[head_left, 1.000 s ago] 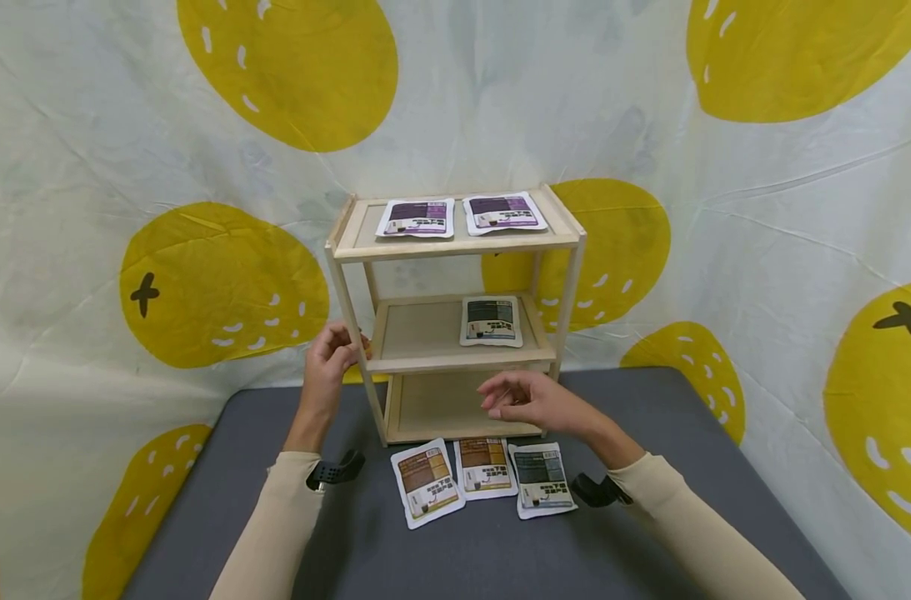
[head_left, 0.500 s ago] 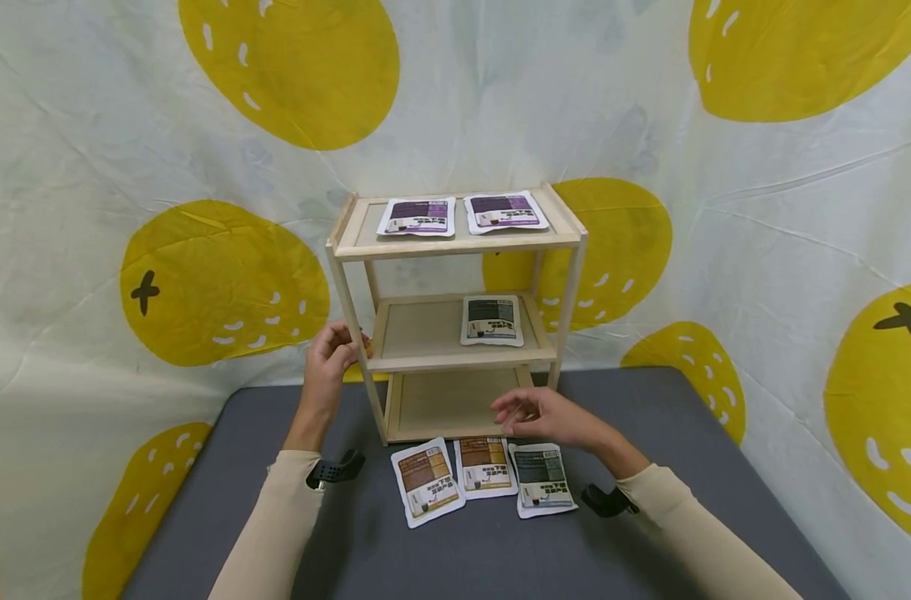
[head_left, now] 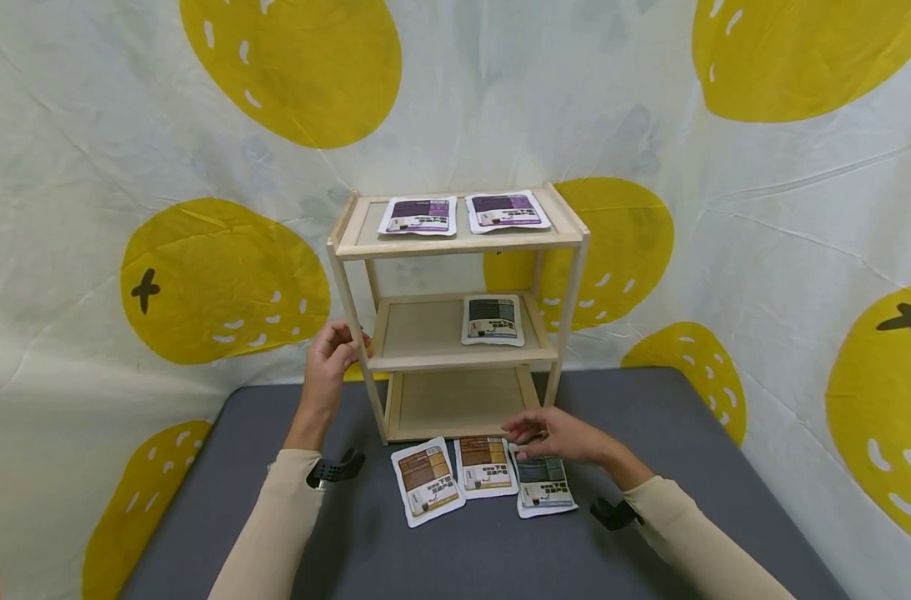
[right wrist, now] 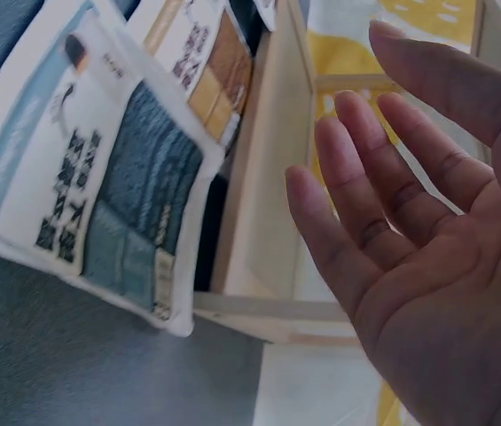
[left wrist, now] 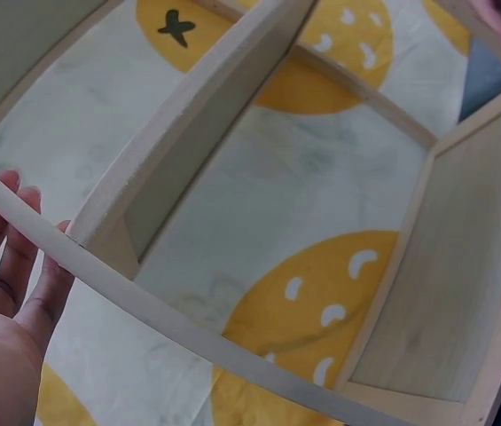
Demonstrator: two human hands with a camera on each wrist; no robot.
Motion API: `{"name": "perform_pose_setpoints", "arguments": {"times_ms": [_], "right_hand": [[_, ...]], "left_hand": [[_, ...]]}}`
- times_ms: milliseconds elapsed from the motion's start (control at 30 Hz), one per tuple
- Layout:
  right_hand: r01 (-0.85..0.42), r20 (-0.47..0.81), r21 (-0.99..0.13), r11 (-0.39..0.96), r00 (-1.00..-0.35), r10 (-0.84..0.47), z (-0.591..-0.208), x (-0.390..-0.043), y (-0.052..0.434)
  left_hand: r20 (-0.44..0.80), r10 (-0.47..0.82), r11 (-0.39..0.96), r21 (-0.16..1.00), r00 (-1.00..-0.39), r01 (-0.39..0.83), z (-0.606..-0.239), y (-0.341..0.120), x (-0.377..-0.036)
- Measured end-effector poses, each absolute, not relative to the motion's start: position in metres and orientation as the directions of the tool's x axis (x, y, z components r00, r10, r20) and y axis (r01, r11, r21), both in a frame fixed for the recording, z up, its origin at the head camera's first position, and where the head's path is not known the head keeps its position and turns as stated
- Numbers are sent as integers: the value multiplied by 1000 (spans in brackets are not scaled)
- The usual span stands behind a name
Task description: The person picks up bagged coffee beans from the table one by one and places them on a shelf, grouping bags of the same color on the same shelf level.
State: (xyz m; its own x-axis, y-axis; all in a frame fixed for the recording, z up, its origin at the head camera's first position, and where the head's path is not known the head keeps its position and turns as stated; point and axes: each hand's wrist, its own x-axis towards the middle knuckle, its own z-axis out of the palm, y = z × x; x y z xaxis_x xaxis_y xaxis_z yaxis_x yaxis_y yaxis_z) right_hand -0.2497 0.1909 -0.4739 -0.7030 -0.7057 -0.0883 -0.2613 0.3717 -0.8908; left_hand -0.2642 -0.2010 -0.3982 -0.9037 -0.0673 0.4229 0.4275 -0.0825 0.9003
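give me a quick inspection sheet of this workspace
surface: grey table, flat.
job's things: wooden shelf, three tiers; two purple packets on top, one dark packet on the middle tier; bottom tier bare. Two brown packets and a teal packet on the table in front.
clutter: nothing seen.
hands: left hand at the shelf's front left post; right hand open over the teal packet.
cables: nothing seen.
surroundings: white cloth with yellow shapes.

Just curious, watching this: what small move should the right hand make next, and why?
Probably close its fingers on the dark packet: the right hand hovers open right over its top edge, not gripping, while the left hand steadies the shelf.
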Motion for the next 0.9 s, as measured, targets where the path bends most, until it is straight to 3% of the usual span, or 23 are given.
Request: {"name": "perform_pose_setpoints", "arguments": {"times_ms": [433,667,900], "right_hand": [[-308,-119,-751,584,-807,-578,-500,-253,211],[-244,-166,-707,663,-855,-491,-516,-242,213],[-324,-109,-661,677,-851,-514,-521,-239,215]], "left_hand": [[429,-67,-75,898,-901,434,-398,-201,-265],[422,-64,-69,902,-904,426,-400,-202,-265],[419,-69,-84,902,-905,424,-400,-201,-265]]}}
